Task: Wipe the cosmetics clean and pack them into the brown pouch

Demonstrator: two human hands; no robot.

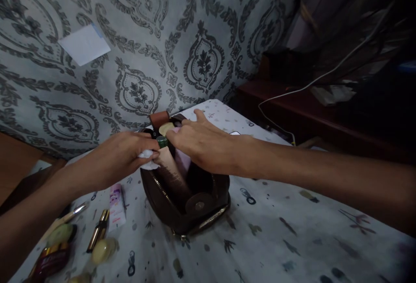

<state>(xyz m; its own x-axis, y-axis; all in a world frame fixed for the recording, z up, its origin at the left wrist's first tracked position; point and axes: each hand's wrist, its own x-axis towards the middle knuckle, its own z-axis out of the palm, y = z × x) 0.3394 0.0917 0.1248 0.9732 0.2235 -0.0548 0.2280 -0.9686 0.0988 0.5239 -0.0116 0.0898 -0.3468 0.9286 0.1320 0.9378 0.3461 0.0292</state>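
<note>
A dark brown zippered bag point(162, 200) stands open on the patterned cloth. Inside it are a pinkish-beige tube or box point(170, 170), a green-capped item point(161, 141), a round yellowish item point(166, 128) and a pale pink item point(182, 161). My left hand point(130, 153) is at the bag's left rim, its fingers closed on a crumpled white tissue point(148, 160). Over the bag's right side reaches my right hand point(201, 140), thumb and fingers curled at the top of the pale pink item; the exact grip is partly hidden.
Left of the bag on the cloth point(276, 239) lie a pink-and-white tube point(116, 205), a black-and-gold tube point(98, 231), a round cream jar point(103, 250) and a dark red jar point(52, 259). A white cable point(305, 87) crosses a dark red surface point(292, 105) at right.
</note>
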